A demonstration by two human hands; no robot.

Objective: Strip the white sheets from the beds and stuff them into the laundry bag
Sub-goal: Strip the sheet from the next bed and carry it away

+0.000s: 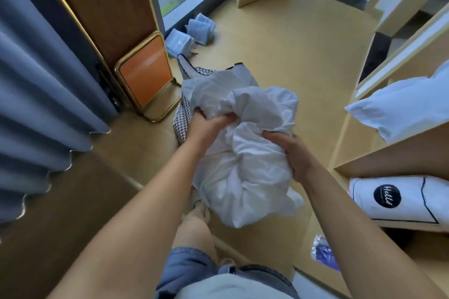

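The left grip [206, 126] has its fingers curled deep into the top of a bunched white sheet [243, 165]. The right grip [291, 153] clutches the bundle's right side. The sheet is held above the floor, its far end overlapping a houndstooth laundry bag [182, 114]; whether it is inside, I cannot tell. A white pillow [401, 109] lies on the right-hand bunk.
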